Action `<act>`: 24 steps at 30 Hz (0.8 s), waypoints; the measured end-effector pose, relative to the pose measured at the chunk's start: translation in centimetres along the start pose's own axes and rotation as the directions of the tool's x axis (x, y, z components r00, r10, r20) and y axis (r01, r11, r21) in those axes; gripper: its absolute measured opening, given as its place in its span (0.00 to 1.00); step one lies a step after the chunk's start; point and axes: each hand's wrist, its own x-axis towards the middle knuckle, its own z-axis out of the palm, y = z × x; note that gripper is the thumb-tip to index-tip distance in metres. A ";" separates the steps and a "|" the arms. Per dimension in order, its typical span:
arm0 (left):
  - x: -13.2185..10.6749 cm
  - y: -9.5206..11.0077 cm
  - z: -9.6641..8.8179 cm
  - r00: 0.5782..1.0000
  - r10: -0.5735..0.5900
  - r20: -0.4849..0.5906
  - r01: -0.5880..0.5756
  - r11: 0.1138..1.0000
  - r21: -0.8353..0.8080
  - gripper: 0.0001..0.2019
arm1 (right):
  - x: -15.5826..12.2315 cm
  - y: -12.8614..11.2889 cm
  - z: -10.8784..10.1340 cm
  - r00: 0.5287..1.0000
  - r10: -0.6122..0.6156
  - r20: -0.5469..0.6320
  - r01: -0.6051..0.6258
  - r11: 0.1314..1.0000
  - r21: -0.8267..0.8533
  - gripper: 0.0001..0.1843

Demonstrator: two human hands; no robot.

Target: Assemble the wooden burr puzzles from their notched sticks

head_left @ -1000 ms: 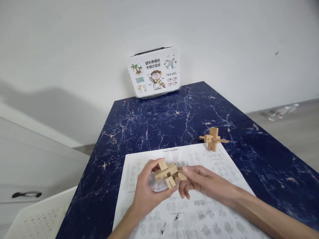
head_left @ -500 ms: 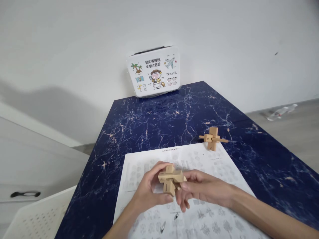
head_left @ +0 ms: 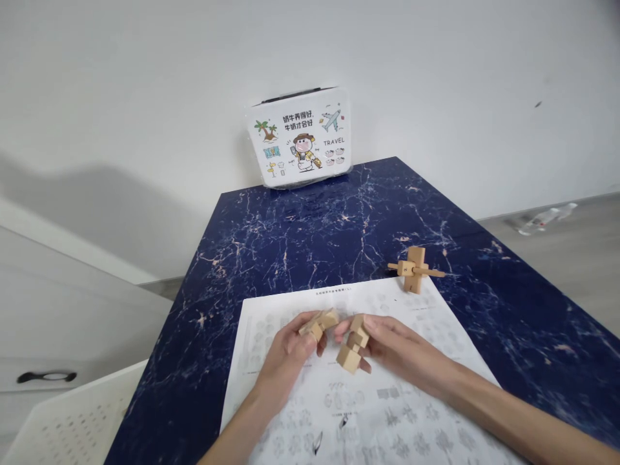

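My left hand [head_left: 285, 358] is closed around light wooden puzzle pieces [head_left: 320, 324], with the thumb pressed on the near side. In my right hand [head_left: 394, 342] is a notched wooden puzzle piece [head_left: 353, 349], pinched between thumb and fingers and tilted downward. A small gap separates the two. Both hands are above a printed instruction sheet [head_left: 349, 403], whose small diagrams are blurred. Beyond my right hand, an assembled wooden cross puzzle [head_left: 413, 270] with a thin stick through it rests at the sheet's upper right corner.
A white cartoon-printed case [head_left: 303, 139] stands at the far end of the blue marbled table [head_left: 310, 239], near the wall. A white perforated bin [head_left: 72, 420] is at the lower left, by a drawer handle [head_left: 47, 376]. Clear plastic bottles [head_left: 547, 219] lie on the floor to the right.
The wooden cross held between both hands has come apart into two portions, one in each hand. My hands have turned and drawn slightly apart. The other cross puzzle has stayed put.
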 end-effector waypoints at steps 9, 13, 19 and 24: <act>-0.3 0.4 -0.3 0.983 0.102 -0.150 -0.096 0.994 0.043 0.30 | -0.2 -0.2 -0.3 0.989 0.144 0.027 -0.146 0.963 0.229 0.28; -0.3 0.6 -0.2 0.984 0.109 -0.139 -0.106 0.994 0.035 0.30 | -0.3 -0.3 -0.5 0.989 0.148 0.028 -0.150 0.962 0.228 0.28; -0.1 0.0 -0.5 0.975 0.122 -0.186 -0.114 0.992 0.053 0.28 | -0.3 -1.3 -0.4 0.984 0.176 0.002 -0.170 0.943 0.285 0.26; -0.1 -0.2 -0.6 0.958 0.149 -0.247 -0.121 0.985 0.122 0.26 | -0.4 -1.3 -0.2 0.992 0.123 0.001 -0.122 0.988 0.097 0.27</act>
